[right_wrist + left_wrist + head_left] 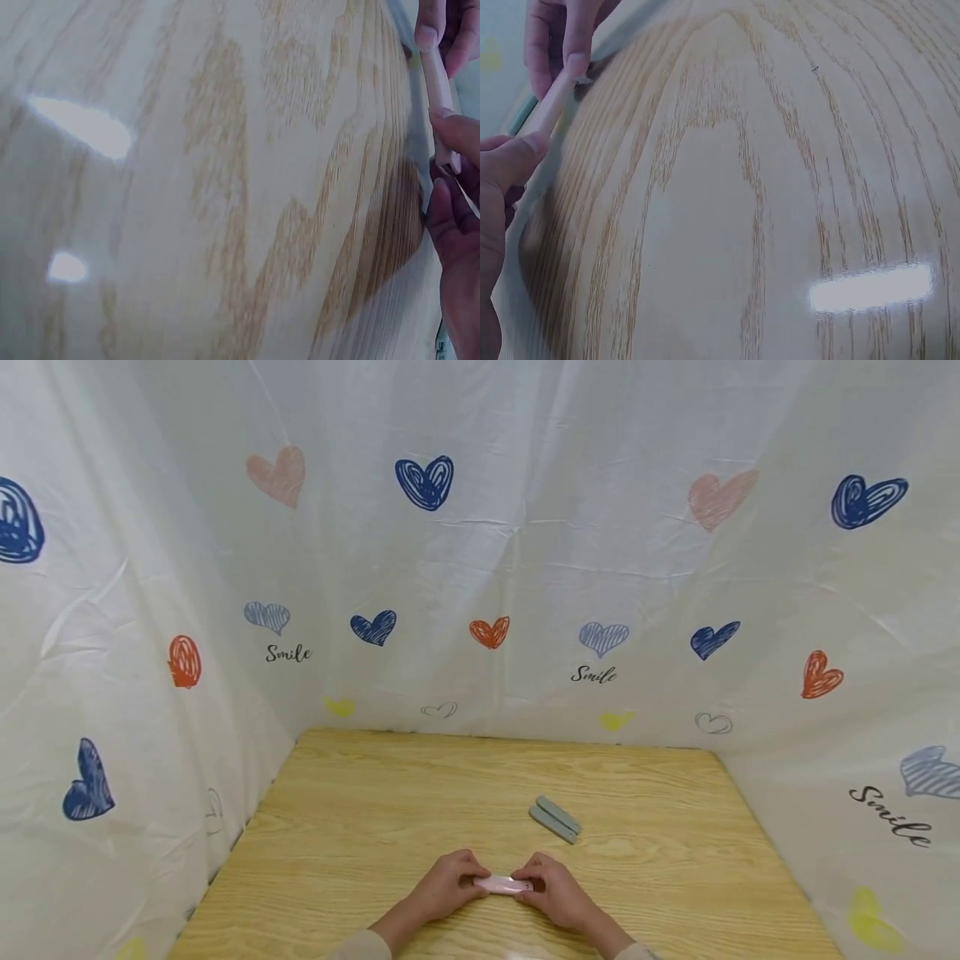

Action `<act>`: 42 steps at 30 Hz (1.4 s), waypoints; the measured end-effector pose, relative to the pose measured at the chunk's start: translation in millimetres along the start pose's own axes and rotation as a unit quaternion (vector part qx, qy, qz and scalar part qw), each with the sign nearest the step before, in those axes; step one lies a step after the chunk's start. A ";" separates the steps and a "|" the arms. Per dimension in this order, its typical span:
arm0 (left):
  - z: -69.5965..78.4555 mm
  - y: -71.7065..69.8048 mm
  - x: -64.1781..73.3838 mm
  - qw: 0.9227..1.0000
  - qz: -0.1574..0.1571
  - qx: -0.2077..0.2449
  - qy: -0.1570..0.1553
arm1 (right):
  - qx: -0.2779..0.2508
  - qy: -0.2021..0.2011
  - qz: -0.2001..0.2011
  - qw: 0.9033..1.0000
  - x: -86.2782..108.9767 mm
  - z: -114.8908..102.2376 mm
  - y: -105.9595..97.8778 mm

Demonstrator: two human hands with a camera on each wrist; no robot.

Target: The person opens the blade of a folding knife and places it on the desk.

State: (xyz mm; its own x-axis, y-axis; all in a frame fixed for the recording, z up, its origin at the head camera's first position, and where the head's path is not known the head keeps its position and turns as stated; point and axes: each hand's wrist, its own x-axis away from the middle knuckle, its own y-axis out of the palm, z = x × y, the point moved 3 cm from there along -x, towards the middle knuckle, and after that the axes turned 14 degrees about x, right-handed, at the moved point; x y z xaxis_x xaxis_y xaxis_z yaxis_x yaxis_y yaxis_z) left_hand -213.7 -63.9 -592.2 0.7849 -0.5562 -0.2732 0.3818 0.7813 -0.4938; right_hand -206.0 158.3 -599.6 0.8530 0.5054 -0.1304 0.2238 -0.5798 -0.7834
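Observation:
A slim, pale pink bar (501, 884) lies crosswise between both hands, low over the front of the table. My left hand (448, 885) pinches its left end between thumb and fingers. At the other end, my right hand (553, 889) pinches it the same way. Up close in the right wrist view, the pink bar (437, 86) has a narrow split at the end near the right hand. Fingers cover both its ends. Beyond the right hand, two slim grey-green bars (551, 825) rest side by side on the table, lying diagonally.
The wood-grain table (390, 802) has a shiny top that reflects light. White curtains (525, 560) printed with hearts and the word Smile hang along its back and both sides.

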 end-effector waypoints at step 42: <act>0.9 16.3 19.3 0.836 -0.058 0.497 -0.225 | -0.450 0.133 -0.225 0.854 15.3 -17.6 22.8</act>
State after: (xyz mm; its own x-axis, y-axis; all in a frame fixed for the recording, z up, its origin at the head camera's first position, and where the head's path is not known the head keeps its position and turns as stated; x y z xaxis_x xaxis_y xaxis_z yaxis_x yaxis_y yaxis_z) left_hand -191.9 -61.6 -604.8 0.7335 -0.6559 0.1780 0.5092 0.7039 0.4953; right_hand -179.5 141.6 -608.7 0.6351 0.7128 0.2976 0.7269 -0.6818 0.0818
